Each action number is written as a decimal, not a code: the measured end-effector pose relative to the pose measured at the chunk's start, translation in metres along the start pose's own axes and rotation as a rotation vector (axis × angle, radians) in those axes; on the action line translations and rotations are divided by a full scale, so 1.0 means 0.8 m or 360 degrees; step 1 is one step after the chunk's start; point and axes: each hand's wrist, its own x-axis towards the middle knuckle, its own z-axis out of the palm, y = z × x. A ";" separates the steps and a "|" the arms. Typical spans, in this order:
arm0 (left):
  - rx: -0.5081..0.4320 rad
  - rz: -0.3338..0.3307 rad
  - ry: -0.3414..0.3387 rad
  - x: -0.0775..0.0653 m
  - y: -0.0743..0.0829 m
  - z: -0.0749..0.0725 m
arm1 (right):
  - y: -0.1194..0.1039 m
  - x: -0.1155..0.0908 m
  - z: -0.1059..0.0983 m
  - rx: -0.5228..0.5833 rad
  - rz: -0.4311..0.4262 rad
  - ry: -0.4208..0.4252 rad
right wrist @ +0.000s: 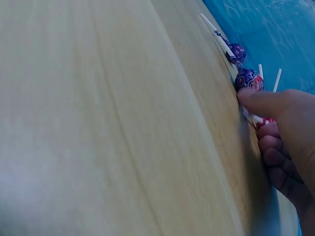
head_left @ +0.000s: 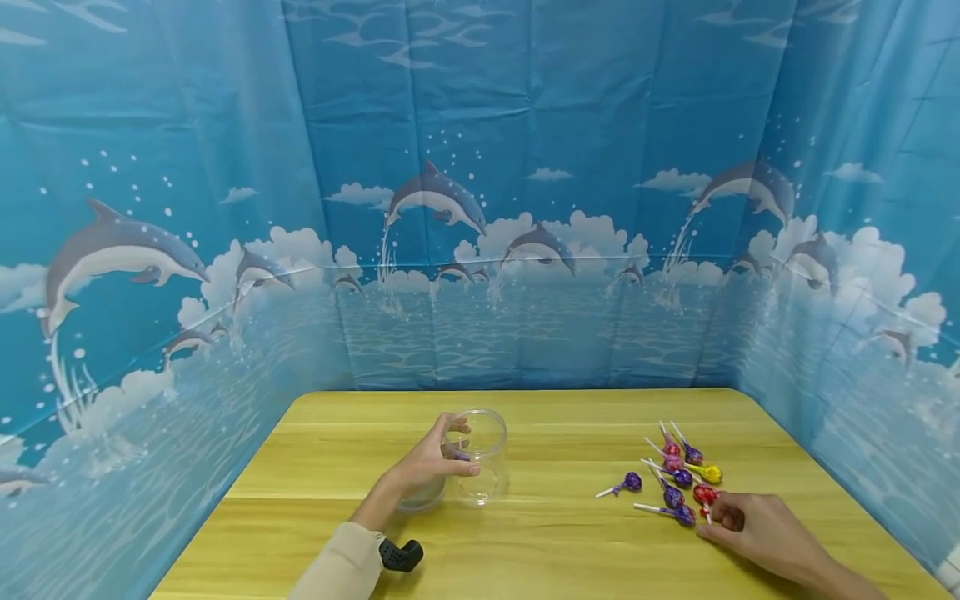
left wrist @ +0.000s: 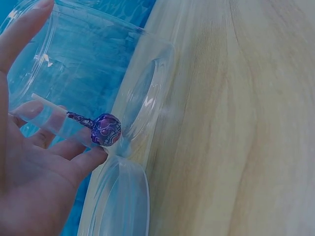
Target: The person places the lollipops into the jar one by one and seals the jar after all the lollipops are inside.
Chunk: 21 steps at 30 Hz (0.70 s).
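Note:
A clear plastic jar (head_left: 491,467) stands at the middle of the table. My left hand (head_left: 433,457) holds it from the left, thumb in front and fingers behind. Through its wall a purple lollipop (left wrist: 106,129) shows inside. Beside the jar, partly behind my left wrist, lies a clear round lid (head_left: 422,498). To the right, my right hand (head_left: 765,529) has thumb and forefinger on either side of a red lollipop (head_left: 705,494) at its stick; the fingertips' contact is hard to see. A purple lollipop (right wrist: 249,78) lies right by the thumb.
Several purple and pink lollipops (head_left: 672,461) and a yellow one (head_left: 708,473) lie in a loose cluster on the wooden table (head_left: 555,542). A single purple lollipop (head_left: 632,482) lies left of them. A dolphin-print curtain (head_left: 600,333) surrounds the table's back and sides.

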 end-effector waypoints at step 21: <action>0.0062 0.0014 0.0001 0.001 0.002 -0.005 | 0.004 0.010 -0.012 0.0257 0.0409 -0.0011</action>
